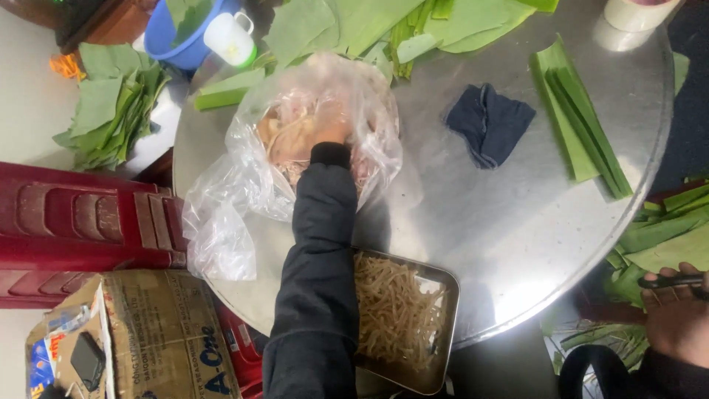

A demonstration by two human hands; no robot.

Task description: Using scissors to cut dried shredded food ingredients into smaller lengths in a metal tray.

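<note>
My left hand (329, 125) reaches inside a clear plastic bag (236, 192) on the round metal table (502, 222). It rests on pale raw meat (284, 133), and its fingers are buried in the meat, blurred by the plastic. A dark sleeve covers the arm. Below the arm, a metal tray (445, 295) of bean sprouts (391, 310) overhangs the table's near edge. At the lower right, off the table, my right hand (676, 321) grips a black-handled tool (672, 281) over green leaves (665, 236).
A dark blue cloth (489, 122) and folded green leaf strips (583, 118) lie on the table's right half. More leaves (384, 26) cover the far edge. A blue basin (173, 44), white mug (230, 38), leaf pile (111, 111), red plastic stool (81, 222) and cardboard box (162, 332) stand left.
</note>
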